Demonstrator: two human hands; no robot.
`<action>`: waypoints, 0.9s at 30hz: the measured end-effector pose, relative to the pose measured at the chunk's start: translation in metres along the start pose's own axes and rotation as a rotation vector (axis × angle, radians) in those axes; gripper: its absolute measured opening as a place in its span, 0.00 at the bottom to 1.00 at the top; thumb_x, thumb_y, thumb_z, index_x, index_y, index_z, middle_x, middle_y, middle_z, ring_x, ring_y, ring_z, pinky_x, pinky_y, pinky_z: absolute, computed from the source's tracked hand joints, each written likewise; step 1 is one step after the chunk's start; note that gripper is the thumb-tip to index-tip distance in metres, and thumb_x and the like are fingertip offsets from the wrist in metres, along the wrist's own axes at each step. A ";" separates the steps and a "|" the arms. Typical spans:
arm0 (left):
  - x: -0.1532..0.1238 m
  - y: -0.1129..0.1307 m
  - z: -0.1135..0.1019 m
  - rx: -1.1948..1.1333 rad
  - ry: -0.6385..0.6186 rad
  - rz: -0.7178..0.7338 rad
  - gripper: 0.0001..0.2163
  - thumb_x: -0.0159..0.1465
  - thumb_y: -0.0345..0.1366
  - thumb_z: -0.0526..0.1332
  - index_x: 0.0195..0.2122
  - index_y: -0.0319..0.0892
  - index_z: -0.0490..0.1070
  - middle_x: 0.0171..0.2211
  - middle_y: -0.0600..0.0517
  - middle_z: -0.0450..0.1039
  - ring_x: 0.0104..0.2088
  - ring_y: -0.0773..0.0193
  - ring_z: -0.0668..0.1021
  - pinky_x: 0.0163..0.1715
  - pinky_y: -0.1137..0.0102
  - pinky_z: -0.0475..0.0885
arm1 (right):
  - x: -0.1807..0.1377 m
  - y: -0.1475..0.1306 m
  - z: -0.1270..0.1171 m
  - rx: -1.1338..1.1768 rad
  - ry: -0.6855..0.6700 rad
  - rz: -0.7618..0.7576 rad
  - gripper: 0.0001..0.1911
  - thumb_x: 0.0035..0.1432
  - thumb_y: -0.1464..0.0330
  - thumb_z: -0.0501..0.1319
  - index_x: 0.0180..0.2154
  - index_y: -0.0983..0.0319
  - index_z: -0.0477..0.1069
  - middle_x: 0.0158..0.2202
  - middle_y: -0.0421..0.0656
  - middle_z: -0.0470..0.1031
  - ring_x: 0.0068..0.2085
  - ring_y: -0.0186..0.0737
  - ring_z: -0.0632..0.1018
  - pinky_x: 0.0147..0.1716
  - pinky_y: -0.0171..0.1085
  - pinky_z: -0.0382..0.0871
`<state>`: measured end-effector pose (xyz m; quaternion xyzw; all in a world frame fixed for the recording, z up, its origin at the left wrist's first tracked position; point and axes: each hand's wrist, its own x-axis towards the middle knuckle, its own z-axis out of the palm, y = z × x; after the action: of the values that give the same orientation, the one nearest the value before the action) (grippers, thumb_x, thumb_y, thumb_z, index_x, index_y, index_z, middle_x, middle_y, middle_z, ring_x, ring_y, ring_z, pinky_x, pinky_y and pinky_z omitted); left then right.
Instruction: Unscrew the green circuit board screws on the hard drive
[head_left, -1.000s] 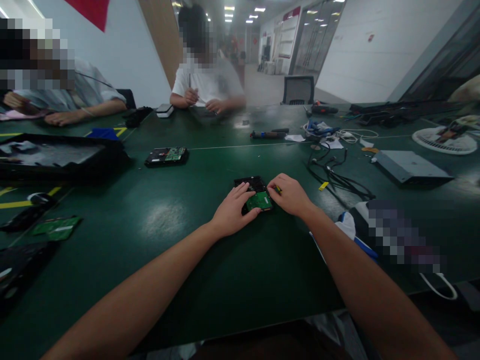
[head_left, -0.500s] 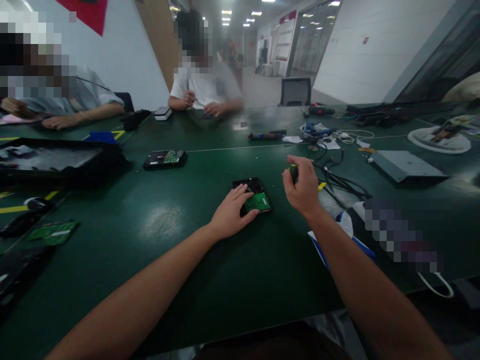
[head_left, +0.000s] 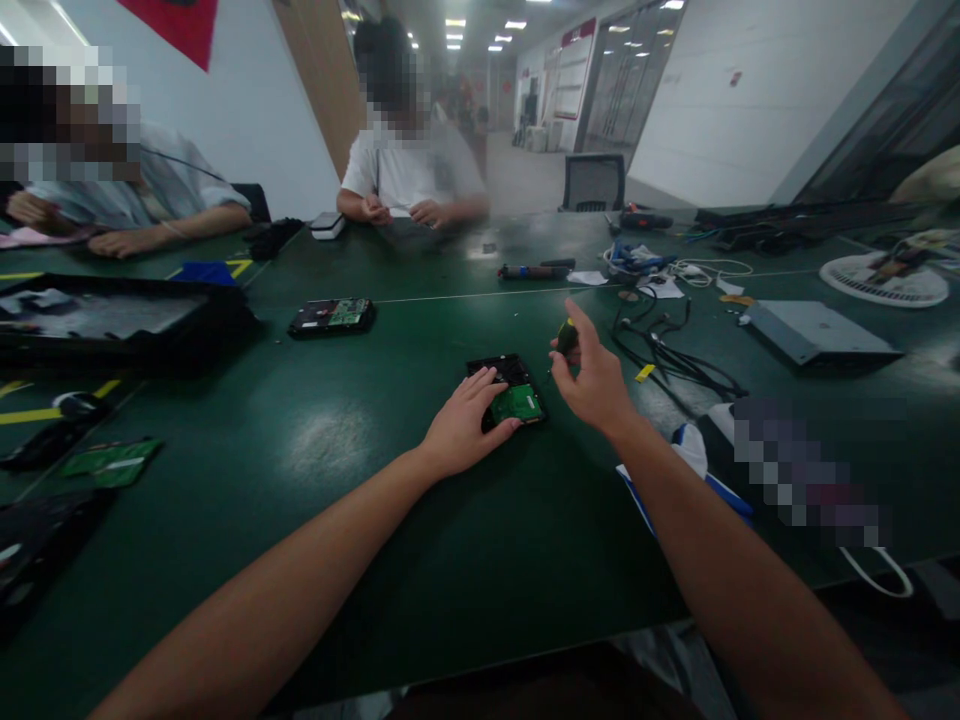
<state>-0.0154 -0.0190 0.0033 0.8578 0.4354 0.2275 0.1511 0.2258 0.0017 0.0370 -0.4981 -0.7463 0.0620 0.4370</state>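
Moved closer to the rectangular black-and-green drive [head_left: 523, 402], the right hand [head_left: 594, 388] grips a dark-and-yellow handheld tool [head_left: 567, 338] (tip unclear); the left hand [head_left: 466, 424] rests outspread on the drive.

Right hand [head_left: 589, 375] farther from the hard drive [head_left: 519, 402] than a second ago, index finger straightened, dark tool [head_left: 567, 338] more upright
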 end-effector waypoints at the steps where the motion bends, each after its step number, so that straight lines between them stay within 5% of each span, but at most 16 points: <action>1: 0.000 0.000 0.000 0.000 0.000 -0.002 0.31 0.69 0.55 0.59 0.67 0.41 0.64 0.74 0.42 0.54 0.74 0.49 0.56 0.73 0.49 0.52 | 0.000 0.001 0.000 0.016 -0.013 0.017 0.41 0.66 0.68 0.56 0.74 0.53 0.42 0.61 0.50 0.73 0.51 0.52 0.81 0.55 0.54 0.77; 7: 0.000 0.001 -0.001 0.001 -0.004 0.001 0.31 0.69 0.54 0.59 0.66 0.40 0.64 0.73 0.41 0.55 0.74 0.50 0.57 0.73 0.51 0.52 | -0.001 0.008 0.006 0.008 0.025 0.063 0.38 0.67 0.65 0.59 0.73 0.52 0.47 0.52 0.49 0.77 0.45 0.51 0.82 0.49 0.55 0.79; 20: 0.001 -0.003 0.001 -0.016 -0.014 0.000 0.31 0.69 0.55 0.60 0.66 0.42 0.64 0.73 0.41 0.55 0.74 0.49 0.55 0.73 0.48 0.53 | -0.003 -0.007 0.004 0.095 0.142 0.043 0.38 0.68 0.62 0.58 0.72 0.51 0.43 0.53 0.50 0.76 0.47 0.52 0.82 0.47 0.53 0.82; 27: 0.000 -0.002 0.001 -0.013 0.007 0.023 0.29 0.69 0.53 0.60 0.65 0.42 0.64 0.73 0.41 0.56 0.74 0.50 0.57 0.73 0.50 0.54 | -0.004 -0.010 0.007 0.142 0.087 0.048 0.36 0.69 0.61 0.58 0.71 0.51 0.44 0.50 0.48 0.76 0.47 0.50 0.83 0.50 0.52 0.81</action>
<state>-0.0162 -0.0181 0.0018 0.8610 0.4243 0.2352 0.1526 0.2141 -0.0044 0.0354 -0.4859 -0.7083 0.1033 0.5016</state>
